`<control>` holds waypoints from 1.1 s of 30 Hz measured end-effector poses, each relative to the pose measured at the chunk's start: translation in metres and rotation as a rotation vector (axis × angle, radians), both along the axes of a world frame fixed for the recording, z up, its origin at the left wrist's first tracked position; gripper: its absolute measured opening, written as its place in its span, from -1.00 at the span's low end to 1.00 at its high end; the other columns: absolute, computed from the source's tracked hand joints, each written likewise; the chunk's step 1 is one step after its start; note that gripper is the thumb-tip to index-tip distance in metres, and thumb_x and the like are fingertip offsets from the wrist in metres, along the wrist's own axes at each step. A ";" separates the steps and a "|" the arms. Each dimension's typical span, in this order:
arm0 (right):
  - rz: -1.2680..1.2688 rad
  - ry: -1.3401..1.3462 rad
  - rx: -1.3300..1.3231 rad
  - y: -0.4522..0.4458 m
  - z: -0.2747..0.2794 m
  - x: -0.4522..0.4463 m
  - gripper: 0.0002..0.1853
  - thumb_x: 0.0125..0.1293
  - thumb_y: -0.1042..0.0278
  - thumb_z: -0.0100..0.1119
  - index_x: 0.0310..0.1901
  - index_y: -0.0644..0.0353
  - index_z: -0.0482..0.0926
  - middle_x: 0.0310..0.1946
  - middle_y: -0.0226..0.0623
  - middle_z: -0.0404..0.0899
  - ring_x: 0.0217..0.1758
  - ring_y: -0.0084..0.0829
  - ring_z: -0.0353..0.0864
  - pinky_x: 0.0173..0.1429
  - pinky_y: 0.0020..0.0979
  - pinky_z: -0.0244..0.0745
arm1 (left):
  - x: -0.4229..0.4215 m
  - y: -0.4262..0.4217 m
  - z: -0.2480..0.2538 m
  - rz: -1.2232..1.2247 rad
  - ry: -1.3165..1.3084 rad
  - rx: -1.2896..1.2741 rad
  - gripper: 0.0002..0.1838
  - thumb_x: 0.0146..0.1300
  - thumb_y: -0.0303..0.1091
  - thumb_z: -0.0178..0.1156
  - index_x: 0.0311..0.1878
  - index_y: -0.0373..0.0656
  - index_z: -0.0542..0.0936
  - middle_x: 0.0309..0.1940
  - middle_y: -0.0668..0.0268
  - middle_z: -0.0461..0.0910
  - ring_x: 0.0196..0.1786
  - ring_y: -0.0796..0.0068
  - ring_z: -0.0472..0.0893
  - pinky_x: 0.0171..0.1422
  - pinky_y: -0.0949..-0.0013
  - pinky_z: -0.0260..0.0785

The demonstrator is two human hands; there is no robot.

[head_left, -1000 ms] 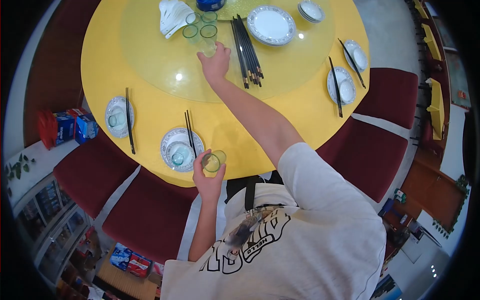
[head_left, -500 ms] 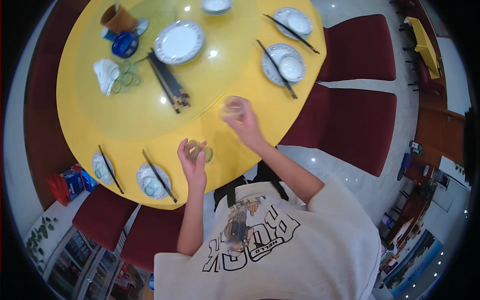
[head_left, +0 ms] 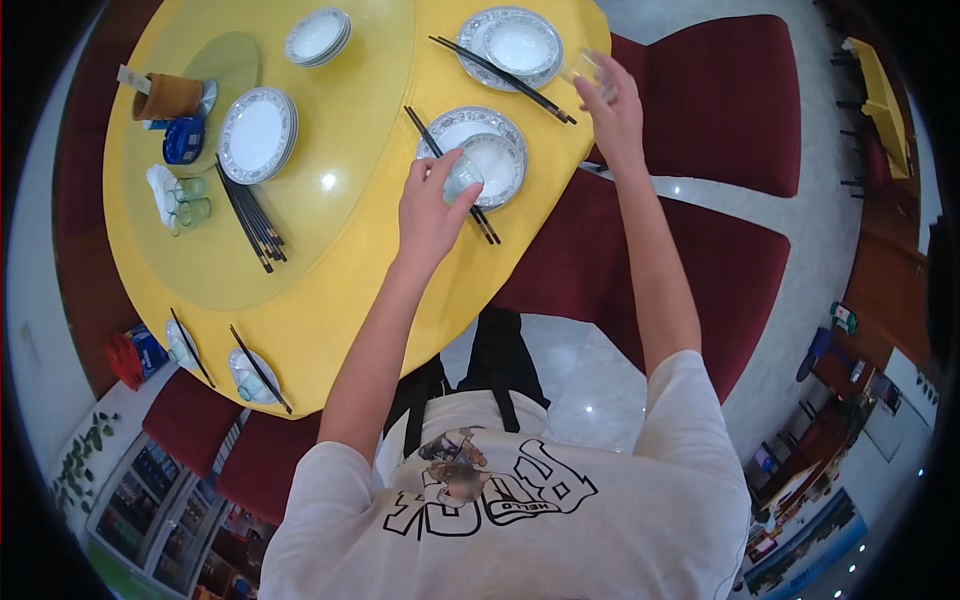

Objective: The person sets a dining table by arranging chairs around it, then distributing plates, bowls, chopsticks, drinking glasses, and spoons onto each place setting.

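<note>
In my left hand is a small clear drinking glass, gripped between thumb and fingers. It is at the near edge of a white bowl, which sits on a patterned plate; whether it touches the bowl I cannot tell. Black chopsticks lie across that plate, partly hidden by my hand. My right hand grips another clear glass, slightly blurred, in the air right of the farther plate. That plate carries a bowl and a pair of chopsticks.
On the glass turntable are stacked plates, stacked bowls, loose chopsticks, several glasses and a brown pot. Two settings lie at the near left. Dark red chairs stand against the yellow table.
The view has shifted toward the right-hand settings. Both hands, each with a glass, have moved there from the table's near edge, the left to the nearer bowl, the right beside the farther plate.
</note>
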State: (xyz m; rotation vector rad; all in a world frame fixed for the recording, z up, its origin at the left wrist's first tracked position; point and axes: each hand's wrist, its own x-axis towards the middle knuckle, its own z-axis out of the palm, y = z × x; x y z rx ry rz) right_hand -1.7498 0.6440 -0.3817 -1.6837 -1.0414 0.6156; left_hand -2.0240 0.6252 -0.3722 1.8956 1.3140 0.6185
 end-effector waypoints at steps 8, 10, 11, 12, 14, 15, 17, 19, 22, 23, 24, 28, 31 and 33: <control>0.222 -0.501 0.088 0.085 -0.016 0.013 -0.44 -0.04 0.24 0.47 0.04 0.09 0.49 -0.14 -0.18 0.45 -0.08 -0.22 0.54 -0.02 -0.28 0.48 | 0.036 0.013 -0.011 -0.073 0.204 0.203 -0.51 -0.13 -0.38 0.43 -0.04 -0.05 0.55 -0.14 0.23 0.53 -0.09 0.16 0.50 0.01 0.20 0.37; 0.269 -0.558 -0.039 0.092 -0.019 0.011 -0.43 -0.06 0.25 0.48 0.04 0.07 0.49 -0.15 -0.23 0.45 -0.07 -0.23 0.53 0.03 -0.29 0.47 | 0.043 0.012 -0.014 -0.124 0.217 0.249 -0.50 -0.17 -0.41 0.42 -0.04 -0.01 0.56 -0.13 0.30 0.53 -0.08 0.20 0.48 0.01 0.20 0.34; 0.274 -0.564 -0.046 0.096 -0.022 0.010 -0.44 -0.06 0.28 0.47 0.05 -0.02 0.50 -0.13 -0.24 0.44 -0.08 -0.22 0.54 0.01 -0.27 0.49 | 0.046 0.013 -0.015 -0.112 0.218 0.248 -0.50 -0.17 -0.41 0.42 -0.04 -0.01 0.56 -0.13 0.30 0.53 -0.08 0.20 0.48 0.01 0.20 0.34; 0.284 -0.564 -0.042 0.099 -0.024 0.010 -0.44 -0.06 0.28 0.47 0.05 -0.02 0.50 -0.13 -0.24 0.44 -0.08 -0.22 0.54 0.01 -0.27 0.49 | 0.049 0.014 -0.016 -0.116 0.210 0.288 -0.52 -0.18 -0.43 0.39 -0.08 0.01 0.56 -0.14 0.31 0.53 -0.08 0.23 0.47 -0.01 0.21 0.32; 0.294 -0.596 -0.078 0.104 -0.028 0.009 -0.44 -0.07 0.33 0.47 0.05 -0.02 0.52 -0.12 -0.21 0.44 -0.12 -0.20 0.57 -0.02 -0.25 0.52 | 0.055 0.014 -0.018 -0.113 0.205 0.328 -0.54 -0.20 -0.44 0.37 -0.11 0.03 0.57 -0.14 0.32 0.52 -0.07 0.27 0.45 -0.02 0.21 0.29; 0.301 -0.596 -0.074 0.105 -0.030 0.009 -0.44 -0.07 0.33 0.47 0.05 -0.02 0.52 -0.12 -0.21 0.44 -0.12 -0.20 0.57 -0.02 -0.25 0.52 | 0.057 0.015 -0.019 -0.133 0.240 0.343 -0.56 -0.17 -0.48 0.32 -0.11 0.04 0.57 -0.14 0.32 0.52 -0.07 0.29 0.45 -0.03 0.22 0.27; 0.329 -0.629 -0.055 0.107 -0.034 0.007 -0.44 -0.07 0.38 0.46 0.06 -0.02 0.53 -0.11 -0.19 0.44 -0.11 -0.19 0.58 -0.01 -0.23 0.53 | 0.059 0.015 -0.022 -0.148 0.280 0.357 -0.57 -0.15 -0.52 0.27 -0.11 0.04 0.58 -0.15 0.33 0.52 -0.08 0.30 0.44 -0.05 0.23 0.24; 0.345 -0.630 -0.049 0.109 -0.036 0.003 -0.45 -0.07 0.39 0.45 0.05 -0.01 0.54 -0.10 -0.19 0.44 -0.11 -0.18 0.58 -0.01 -0.23 0.53 | 0.059 0.016 -0.028 -0.168 0.358 0.384 -0.50 -0.18 -0.50 0.31 -0.05 0.04 0.56 -0.09 0.35 0.50 -0.03 0.28 0.43 -0.01 0.21 0.26; 0.368 -0.648 -0.064 0.111 -0.039 0.000 -0.44 -0.07 0.39 0.46 0.06 -0.03 0.53 -0.09 -0.20 0.44 -0.10 -0.18 0.58 0.00 -0.23 0.52 | 0.060 0.017 -0.032 -0.169 0.408 0.398 -0.50 -0.17 -0.52 0.29 -0.04 0.04 0.56 -0.10 0.34 0.49 -0.05 0.29 0.44 -0.03 0.23 0.23; 0.381 -0.665 -0.085 0.112 -0.040 -0.001 -0.43 -0.07 0.38 0.46 0.07 -0.05 0.52 -0.09 -0.22 0.44 -0.08 -0.19 0.57 0.00 -0.24 0.52 | 0.060 0.016 -0.032 -0.167 0.411 0.398 -0.50 -0.17 -0.52 0.29 -0.04 0.04 0.56 -0.10 0.34 0.49 -0.05 0.29 0.44 -0.03 0.23 0.23; 0.383 -0.663 -0.084 0.112 -0.042 -0.002 -0.43 -0.07 0.38 0.46 0.07 -0.05 0.52 -0.09 -0.22 0.44 -0.08 -0.19 0.57 0.00 -0.24 0.52 | 0.059 0.016 -0.032 -0.167 0.428 0.398 -0.50 -0.17 -0.53 0.28 -0.05 0.04 0.55 -0.10 0.34 0.49 -0.06 0.29 0.44 -0.04 0.24 0.23; 0.386 -0.700 -0.097 0.110 -0.042 -0.003 -0.46 -0.06 0.42 0.43 0.05 -0.03 0.53 -0.07 -0.19 0.45 -0.03 -0.19 0.55 -0.01 -0.23 0.53 | 0.057 0.016 -0.035 -0.183 0.467 0.396 -0.53 -0.16 -0.49 0.30 -0.07 0.02 0.54 -0.11 0.33 0.49 -0.05 0.30 0.44 -0.04 0.24 0.21; 0.400 -0.757 -0.110 0.111 -0.042 -0.004 -0.43 -0.06 0.40 0.44 0.08 -0.05 0.52 -0.03 -0.21 0.45 -0.03 -0.20 0.56 -0.01 -0.24 0.53 | 0.056 0.016 -0.038 -0.206 0.478 0.414 -0.53 -0.16 -0.44 0.34 -0.07 0.01 0.53 -0.10 0.34 0.48 -0.05 0.30 0.44 -0.04 0.22 0.21; 0.419 -0.784 -0.096 0.110 -0.043 -0.004 -0.41 -0.05 0.36 0.45 0.10 -0.06 0.50 0.00 -0.20 0.45 -0.05 -0.19 0.58 -0.01 -0.24 0.52 | 0.055 0.016 -0.037 -0.227 0.490 0.390 -0.51 -0.15 -0.41 0.36 -0.04 0.01 0.52 -0.08 0.31 0.48 -0.03 0.28 0.44 -0.01 0.22 0.22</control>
